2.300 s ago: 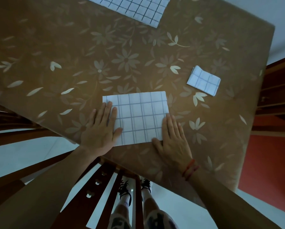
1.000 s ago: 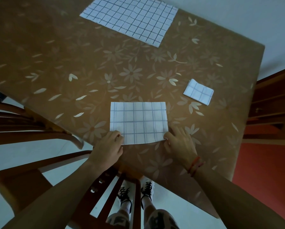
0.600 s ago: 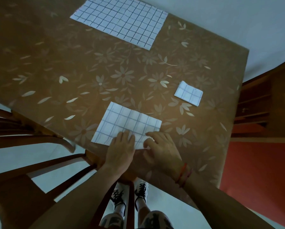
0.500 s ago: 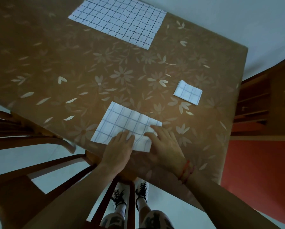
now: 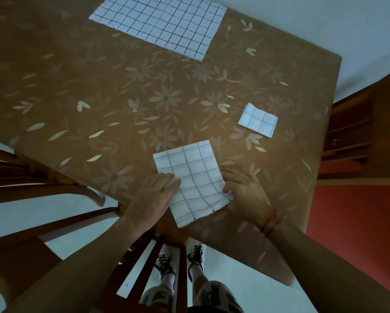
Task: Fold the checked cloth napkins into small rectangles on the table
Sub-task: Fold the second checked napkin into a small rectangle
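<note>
Head view: both hands (image 5: 152,199) grip the half-folded napkin (image 5: 193,180).

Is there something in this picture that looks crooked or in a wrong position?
Only slightly. The half-folded napkin between the left hand and right hand lies turned at an angle, and its near corner hangs past the table edge. The unfolded napkin and small folded napkin lie flat. No damage shows.

One head-worn wide-angle camera looks steeply down from above the desk (image 5: 144,91), close over its near edge. It faces forward across the tilted top toward the far wall, and takes in the floor and the wearer's shoes (image 5: 180,260) directly below.
</note>
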